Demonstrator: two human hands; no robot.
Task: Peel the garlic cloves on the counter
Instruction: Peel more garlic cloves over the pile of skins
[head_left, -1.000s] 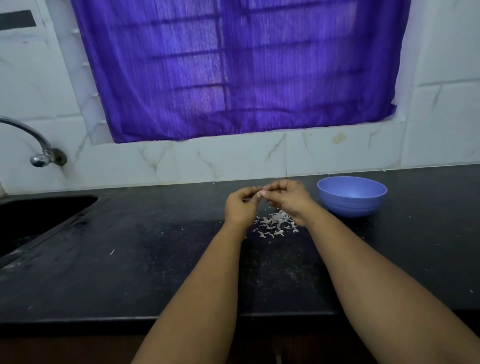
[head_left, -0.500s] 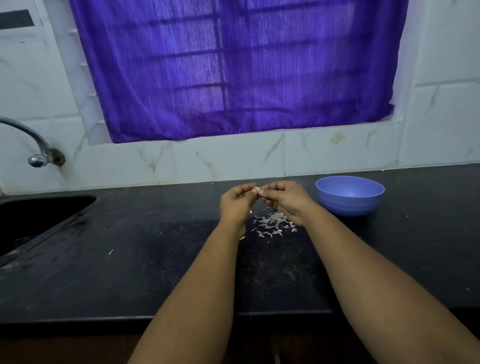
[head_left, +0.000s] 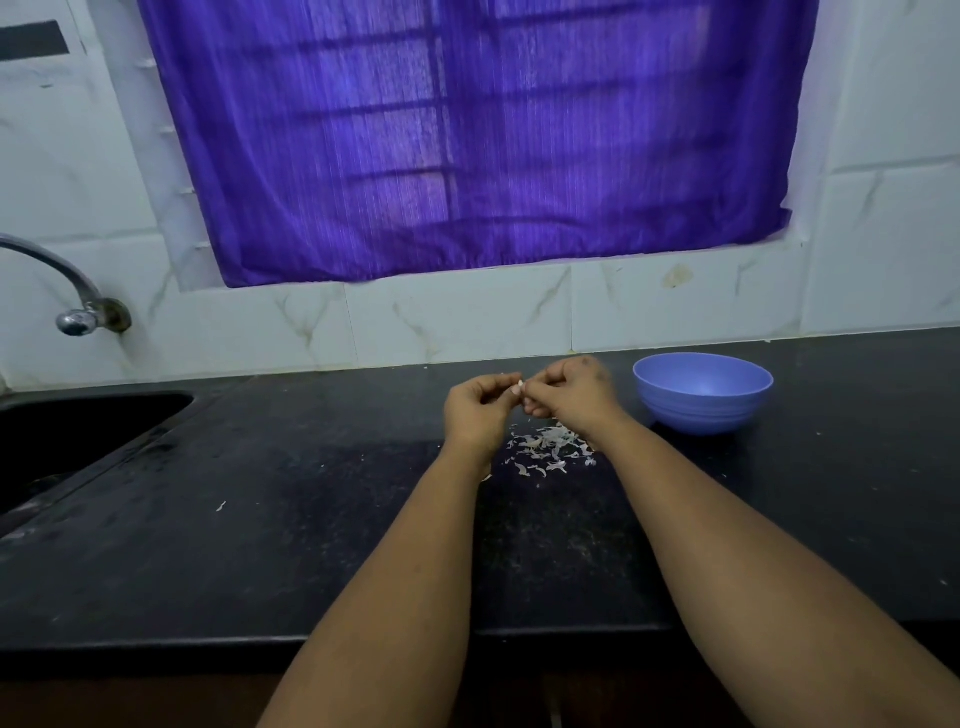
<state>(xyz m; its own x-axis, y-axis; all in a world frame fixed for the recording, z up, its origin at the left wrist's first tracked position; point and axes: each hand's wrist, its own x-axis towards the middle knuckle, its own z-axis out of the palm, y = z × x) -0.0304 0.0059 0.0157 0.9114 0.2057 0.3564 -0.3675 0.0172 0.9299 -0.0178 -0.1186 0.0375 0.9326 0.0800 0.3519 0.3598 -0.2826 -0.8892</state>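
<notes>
I see my left hand (head_left: 475, 410) and my right hand (head_left: 569, 397) held together above the counter (head_left: 311, 519), near its back edge. Both pinch one small garlic clove (head_left: 518, 387) between the fingertips. The clove is tiny and may be slippery, so I think it can escape and fall on the counter or roll toward the sink (head_left: 78, 436) at the left end. Loose peels (head_left: 550, 449) lie below the hands, and a blue bowl (head_left: 702, 392) stands just to the right. Behind are a white tiled wall (head_left: 467, 317), a purple curtain (head_left: 467, 140) and a tap (head_left: 78, 306).
</notes>
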